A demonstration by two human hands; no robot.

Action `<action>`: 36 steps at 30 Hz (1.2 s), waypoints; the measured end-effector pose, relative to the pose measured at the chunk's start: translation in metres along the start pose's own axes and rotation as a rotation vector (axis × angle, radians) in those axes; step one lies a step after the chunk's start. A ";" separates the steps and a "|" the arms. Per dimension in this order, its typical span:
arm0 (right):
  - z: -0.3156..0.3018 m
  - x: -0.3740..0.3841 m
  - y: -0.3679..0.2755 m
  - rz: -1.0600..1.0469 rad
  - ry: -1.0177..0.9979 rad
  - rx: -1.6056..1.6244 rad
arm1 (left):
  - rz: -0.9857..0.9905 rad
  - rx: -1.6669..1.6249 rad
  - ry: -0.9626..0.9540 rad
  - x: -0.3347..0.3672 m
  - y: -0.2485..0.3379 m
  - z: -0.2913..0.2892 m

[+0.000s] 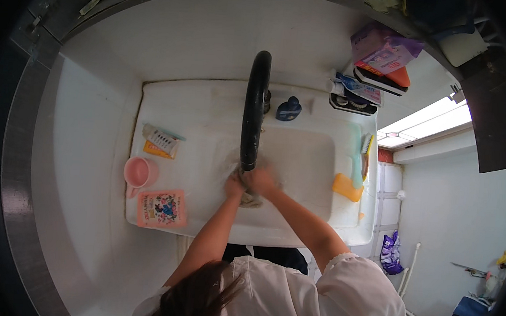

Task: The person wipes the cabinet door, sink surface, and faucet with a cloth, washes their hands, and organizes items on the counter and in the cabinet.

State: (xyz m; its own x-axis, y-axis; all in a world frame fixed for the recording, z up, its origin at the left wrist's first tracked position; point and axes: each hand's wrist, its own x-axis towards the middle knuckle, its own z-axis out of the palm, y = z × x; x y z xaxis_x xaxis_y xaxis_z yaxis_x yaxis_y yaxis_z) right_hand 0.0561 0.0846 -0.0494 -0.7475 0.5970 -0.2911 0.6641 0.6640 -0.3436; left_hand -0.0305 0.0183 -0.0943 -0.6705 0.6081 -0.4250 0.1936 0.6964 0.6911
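Both my hands are together in the basin of the white sink (294,232), under the black curved faucet (256,99). My left hand (235,185) is closed on a wet greyish-beige cloth (251,201). Pressed against the same cloth from the other side, my right hand (264,180) is closed too, though motion blurs its fingers. The lower end of the cloth hangs out below the hands. Part of it is hidden behind the faucet and my fingers.
On the left ledge lie tubes (162,142), a pink mug (139,173) and a pink printed packet (163,208). A dark blue bottle (289,109) stands behind the basin. An orange piece (347,187) and a yellow brush (367,155) rest at right, below a wall shelf (352,104).
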 end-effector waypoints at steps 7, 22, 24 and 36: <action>0.013 -0.017 -0.012 0.175 0.127 0.114 | -0.087 -0.255 -0.001 0.004 -0.005 0.004; -0.019 -0.024 0.007 0.413 0.504 0.715 | -0.431 -0.487 -0.360 -0.040 0.049 -0.033; -0.040 -0.042 -0.025 0.387 0.586 0.897 | -0.479 -1.116 -0.689 -0.051 0.066 -0.037; -0.028 -0.101 -0.057 0.207 0.966 1.221 | 0.249 -1.430 -0.924 -0.048 0.051 -0.024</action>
State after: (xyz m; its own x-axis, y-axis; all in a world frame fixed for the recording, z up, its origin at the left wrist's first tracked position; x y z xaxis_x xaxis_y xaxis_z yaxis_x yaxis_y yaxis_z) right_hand 0.0946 -0.0008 0.0246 -0.0411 0.9965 0.0724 -0.0177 0.0717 -0.9973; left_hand -0.0059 0.0154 -0.0246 -0.0242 0.9984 -0.0502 -0.8653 0.0042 0.5012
